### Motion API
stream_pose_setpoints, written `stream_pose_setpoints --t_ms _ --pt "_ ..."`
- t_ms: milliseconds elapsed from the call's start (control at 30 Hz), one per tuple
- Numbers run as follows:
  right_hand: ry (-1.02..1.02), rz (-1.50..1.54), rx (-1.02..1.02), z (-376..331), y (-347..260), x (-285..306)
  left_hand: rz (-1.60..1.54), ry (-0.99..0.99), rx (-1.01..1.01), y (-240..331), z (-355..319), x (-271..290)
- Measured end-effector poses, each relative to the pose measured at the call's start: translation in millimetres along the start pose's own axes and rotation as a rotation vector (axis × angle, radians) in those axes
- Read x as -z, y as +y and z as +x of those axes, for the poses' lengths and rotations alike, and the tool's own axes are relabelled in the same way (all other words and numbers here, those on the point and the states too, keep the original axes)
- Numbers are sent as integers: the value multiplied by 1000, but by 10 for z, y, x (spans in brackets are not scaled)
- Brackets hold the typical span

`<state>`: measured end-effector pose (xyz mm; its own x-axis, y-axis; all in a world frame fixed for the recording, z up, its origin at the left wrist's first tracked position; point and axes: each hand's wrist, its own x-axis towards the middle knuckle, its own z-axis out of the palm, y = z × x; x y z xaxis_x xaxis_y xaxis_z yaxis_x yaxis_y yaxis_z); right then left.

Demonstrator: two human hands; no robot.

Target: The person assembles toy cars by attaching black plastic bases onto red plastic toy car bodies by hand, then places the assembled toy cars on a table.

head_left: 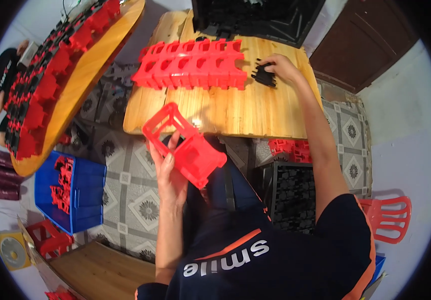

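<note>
Over the near edge of the table, my left hand [164,172] grips a red plastic frame [195,157] with open, window-like sides, holding it tilted. My right hand [280,66] reaches to the table's right side, its fingers closed on a black slatted plastic part [264,76]. How many black parts lie under those fingers I cannot tell. Left of that hand, red plastic frames [190,65] of the same kind stand side by side in a double row on the wooden table [195,112].
A large black bin [260,22] is at the table's far edge. Beside my legs stands a crate of black parts [293,195]. At the left are a blue bin [88,192] with red pieces, a second table [90,82] of red-and-black assemblies, and another person [0,80]. A red chair [388,217] stands right.
</note>
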<state>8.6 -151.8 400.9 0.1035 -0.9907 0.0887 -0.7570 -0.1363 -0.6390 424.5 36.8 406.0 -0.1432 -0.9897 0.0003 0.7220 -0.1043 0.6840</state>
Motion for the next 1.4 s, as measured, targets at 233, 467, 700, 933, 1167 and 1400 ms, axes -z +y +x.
stream_pose_setpoints --t_ms 233,467,700,933,1167,1400 --pt "211 373 -69 -1303 -1134 -256 -51 17 22 -105 176 98" --pt "528 71 302 -1746 -2406 -1105 -7 -18 0 -143 93 -2" --pt "552 -130 463 -1722 -2440 -1268 8 -47 -40 -71 20 -38" --pt "359 -59 527 -1690 -2488 -1196 61 8 -20 -46 62 -87" --pt "324 355 329 -1314 -2607 -1347 349 49 -251 -189 49 -125" --pt "-195 844 374 -1245 -2541 -1411 -28 303 -418 418 28 -148"
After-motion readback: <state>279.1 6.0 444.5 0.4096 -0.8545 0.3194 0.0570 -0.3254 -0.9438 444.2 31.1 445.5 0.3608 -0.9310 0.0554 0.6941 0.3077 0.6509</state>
